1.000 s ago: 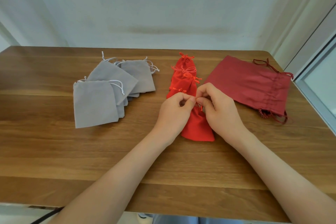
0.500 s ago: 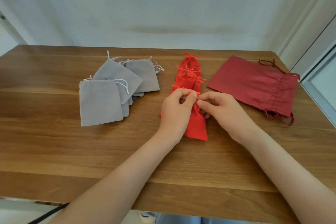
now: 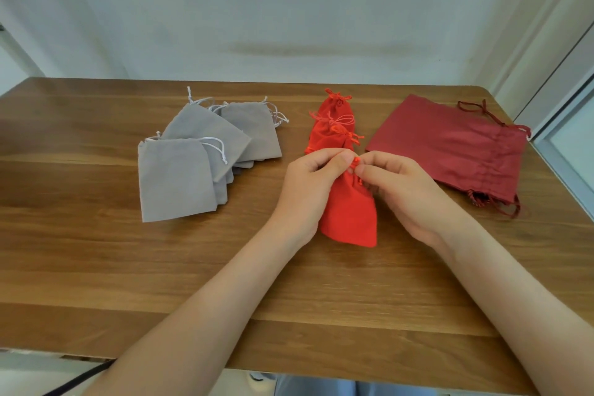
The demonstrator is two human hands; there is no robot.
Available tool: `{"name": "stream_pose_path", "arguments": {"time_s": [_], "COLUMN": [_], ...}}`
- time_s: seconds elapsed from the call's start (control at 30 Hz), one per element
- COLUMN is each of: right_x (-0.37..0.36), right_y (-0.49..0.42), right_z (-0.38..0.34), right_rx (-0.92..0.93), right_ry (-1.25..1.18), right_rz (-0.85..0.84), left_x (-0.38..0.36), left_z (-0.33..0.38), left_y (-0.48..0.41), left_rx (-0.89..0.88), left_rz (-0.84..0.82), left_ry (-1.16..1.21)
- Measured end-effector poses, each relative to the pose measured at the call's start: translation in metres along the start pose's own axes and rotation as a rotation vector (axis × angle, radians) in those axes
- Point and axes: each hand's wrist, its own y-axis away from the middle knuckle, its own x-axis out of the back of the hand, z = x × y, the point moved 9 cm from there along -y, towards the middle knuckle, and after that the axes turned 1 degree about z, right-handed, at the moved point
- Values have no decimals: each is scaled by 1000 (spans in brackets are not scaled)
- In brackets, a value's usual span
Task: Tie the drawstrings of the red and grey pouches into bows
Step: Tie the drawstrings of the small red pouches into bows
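Observation:
A small bright red pouch (image 3: pixel 350 219) lies on the wooden table (image 3: pixel 96 251) between my hands, its gathered neck pointing away from me. My left hand (image 3: pixel 308 190) and my right hand (image 3: pixel 405 193) meet at that neck, each pinching the red drawstring (image 3: pixel 354 163) with thumb and fingertips. Behind them a row of several small red pouches (image 3: pixel 332 125) with tied strings runs toward the wall. To the left lies a heap of several grey pouches (image 3: pixel 193 164) with loose white strings.
A large dark red drawstring bag (image 3: pixel 450 148) lies flat at the right, close to my right hand and to the table's right edge. A white wall stands behind the table, and a window frame (image 3: pixel 562 154) runs along the right.
The camera tilted and shifted a little. Both hands stay at the pouch's neck; the fingertips have shifted on the drawstring and the pouch has turned slightly.

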Motion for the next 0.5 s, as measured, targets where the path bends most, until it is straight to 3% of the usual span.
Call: {"name": "stream_pose_path", "arguments": {"time_s": [0.17,0.5], "right_x": [-3,-7], "right_y": [1,4], "right_z": [2,10], "right_rx": [-33,-69], "right_ry": [-63,94], "right_rz": [-75,-223], "left_x": [-8,-2], "left_z": [0,5], "left_y": [0,3], "left_rx": [125,85], "left_rz": [-194,-373], "left_ry": [30,-231]}}
